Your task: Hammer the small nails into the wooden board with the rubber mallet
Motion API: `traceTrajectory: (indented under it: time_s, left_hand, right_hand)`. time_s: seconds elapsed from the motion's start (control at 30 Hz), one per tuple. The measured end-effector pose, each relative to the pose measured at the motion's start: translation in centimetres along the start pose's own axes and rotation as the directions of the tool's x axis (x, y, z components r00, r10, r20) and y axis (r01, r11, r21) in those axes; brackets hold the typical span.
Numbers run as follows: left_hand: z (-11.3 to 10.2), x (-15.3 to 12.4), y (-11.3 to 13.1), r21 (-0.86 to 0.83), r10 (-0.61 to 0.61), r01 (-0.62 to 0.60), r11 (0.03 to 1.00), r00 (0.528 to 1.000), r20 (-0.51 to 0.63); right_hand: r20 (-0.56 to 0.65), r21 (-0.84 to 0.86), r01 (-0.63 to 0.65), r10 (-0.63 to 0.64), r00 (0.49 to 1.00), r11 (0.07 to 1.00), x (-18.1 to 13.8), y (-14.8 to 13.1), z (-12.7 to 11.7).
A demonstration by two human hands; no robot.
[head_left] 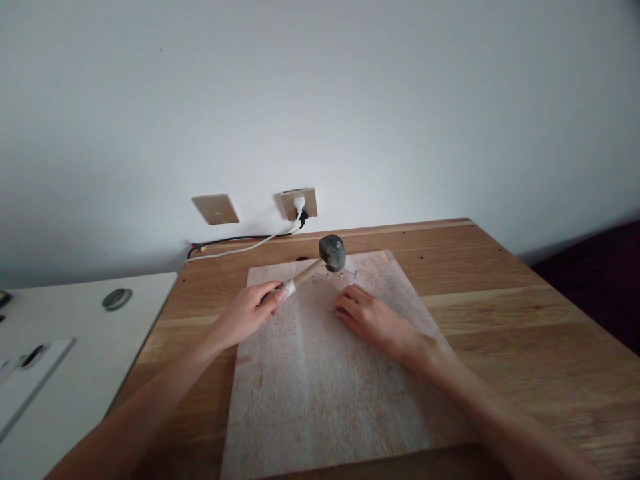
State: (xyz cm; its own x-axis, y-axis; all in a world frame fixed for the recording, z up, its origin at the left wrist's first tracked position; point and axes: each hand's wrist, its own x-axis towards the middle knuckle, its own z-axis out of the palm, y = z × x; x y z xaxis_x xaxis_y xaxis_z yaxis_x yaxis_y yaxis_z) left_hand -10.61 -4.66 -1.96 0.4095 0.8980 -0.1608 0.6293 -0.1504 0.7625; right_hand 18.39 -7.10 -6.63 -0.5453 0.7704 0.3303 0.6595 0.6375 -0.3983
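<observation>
My left hand (250,312) is closed round the end of a wooden handle of a mallet (331,253) with a dark rubber head, which hovers over the far part of a pale wooden board (310,373). My right hand (367,315) rests on the board just right of the mallet, fingers curled down near small nails (345,275) that stick up from the board under the mallet head. Whether its fingertips pinch a nail I cannot make out.
The board lies on a brown wooden table (500,300) against a white wall. Two wall plates (216,209), one with a white plug (299,203) and cables, sit behind. A white surface (75,333) with a round grey object (117,299) adjoins on the left.
</observation>
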Motion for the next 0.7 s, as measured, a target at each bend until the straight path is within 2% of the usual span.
traceTrajectory:
  time_s: [0.1,0.23,0.33,0.7]
  left_hand:
    - [-0.8,-1.2,-0.6,0.011,-0.012,0.012,1.000,1.000,-0.017]
    - [-1.6,-2.2,-1.6,0.029,-0.019,0.020,0.999,0.999,-0.041]
    - [-1.7,-2.3,-2.1,0.040,-0.022,0.024,0.999,0.999,-0.048]
    - [-1.2,-1.8,-1.5,-0.020,-0.039,0.038,0.999,0.998,-0.045]
  right_hand:
    - [-0.080,0.002,-0.097,0.097,0.992,0.995,-0.7,2.5,-1.6]
    - [-0.226,0.004,-0.266,0.260,0.939,0.964,-1.5,6.7,-4.1]
    - [-0.267,0.010,-0.317,0.308,0.913,0.948,-1.5,8.6,-4.6]
    - [-0.242,0.025,-0.295,0.292,0.925,0.955,-0.9,8.3,-2.8]
